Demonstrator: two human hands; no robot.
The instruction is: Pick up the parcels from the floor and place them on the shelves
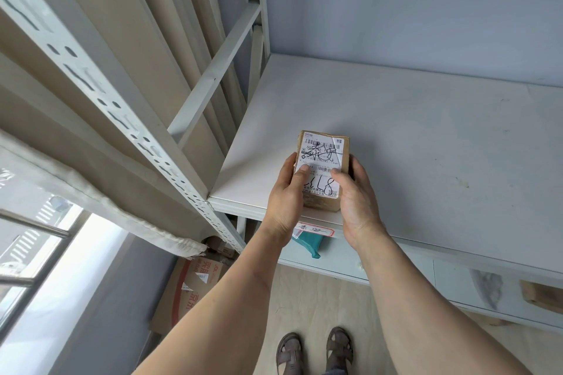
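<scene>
A small brown cardboard parcel (323,158) with a white shipping label and black handwriting rests on the front part of a white shelf board (411,146). My left hand (288,192) grips its left side, thumb on the label. My right hand (355,195) grips its right side, thumb on the label too. The parcel's near end sits close to the shelf's front edge.
A white slotted upright (122,119) stands at the shelf's left front corner. A lower shelf holds a teal bag (309,242), a grey bag (487,286) and a brown parcel (542,295). Flattened cartons (189,286) lean on the floor at left, by a window.
</scene>
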